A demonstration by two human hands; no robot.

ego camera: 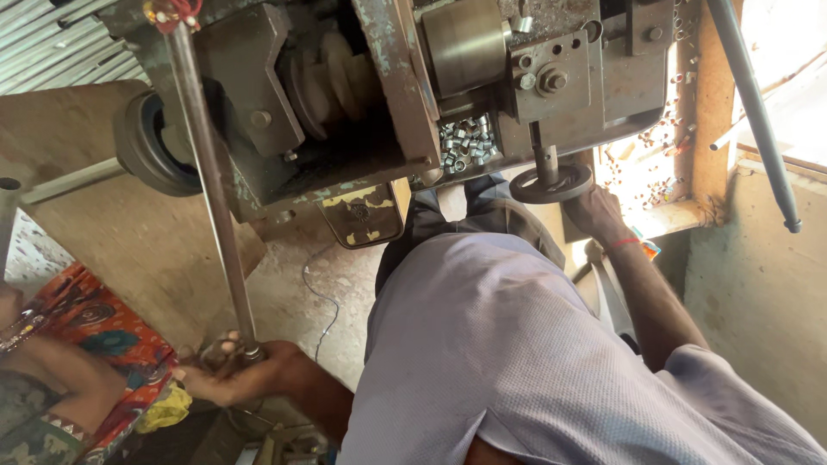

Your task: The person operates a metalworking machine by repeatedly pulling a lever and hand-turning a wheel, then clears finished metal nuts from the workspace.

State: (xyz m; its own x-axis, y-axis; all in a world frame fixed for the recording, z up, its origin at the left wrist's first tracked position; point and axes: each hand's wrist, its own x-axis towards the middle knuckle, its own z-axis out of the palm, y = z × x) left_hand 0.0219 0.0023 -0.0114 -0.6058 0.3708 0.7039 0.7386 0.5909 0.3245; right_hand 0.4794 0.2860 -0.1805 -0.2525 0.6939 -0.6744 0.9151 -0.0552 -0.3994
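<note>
My left hand (226,368) is low at the left, palm up, fingers closed round the bottom end of a long grey metal bar (211,189) that runs up to the machine's top. My right hand (596,213) reaches forward and grips the rim of a small black handwheel (551,184) hanging under a worn grey-green metal machine (388,95). A heap of small shiny metal sleeves (465,143) lies in the machine just left of the handwheel. My lavender shirt (517,362) fills the lower middle and hides my legs.
Another person's arm (60,375) rests on a bright patterned cloth (103,344) at the lower left. A black pulley (151,146) sticks out on the machine's left. A dark pipe (758,112) slants down at the right beside a sunlit ledge (663,220) strewn with small parts.
</note>
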